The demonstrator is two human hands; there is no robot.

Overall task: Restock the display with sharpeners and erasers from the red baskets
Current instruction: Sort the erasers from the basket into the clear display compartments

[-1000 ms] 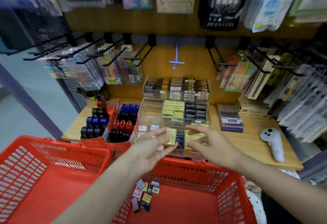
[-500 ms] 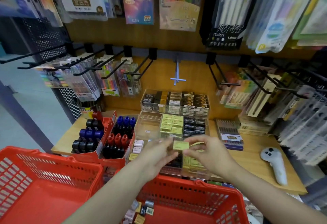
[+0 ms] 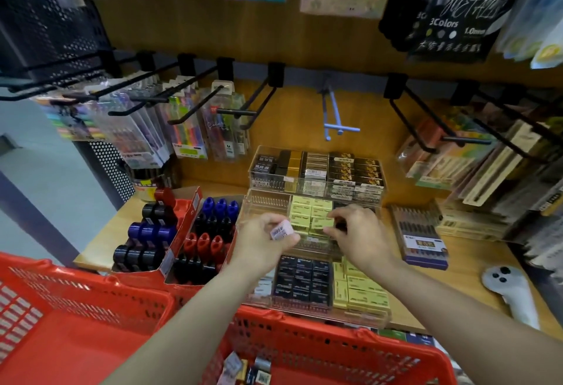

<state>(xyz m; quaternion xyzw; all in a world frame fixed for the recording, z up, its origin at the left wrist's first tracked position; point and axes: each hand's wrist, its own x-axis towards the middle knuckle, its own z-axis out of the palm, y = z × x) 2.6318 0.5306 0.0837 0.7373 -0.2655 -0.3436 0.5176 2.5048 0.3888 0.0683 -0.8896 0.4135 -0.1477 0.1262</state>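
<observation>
Counted beside the clear tiered display [image 3: 316,199]: two red baskets [image 3: 91,317], two cardboard trays of sharpeners [image 3: 182,232] to its left, one white controller [image 3: 508,290] to its right, two hands [image 3: 265,238], and one pale eraser [image 3: 281,230] held.

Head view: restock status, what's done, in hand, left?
Done: the clear acrylic tiered display already holds rows of yellow and black boxed erasers. In hand: the left hand grips a small pale pink eraser with a barcode label; the right hand pinches a yellow boxed eraser at the middle tier. Left: a few small items remain in the right red plastic basket.
</observation>
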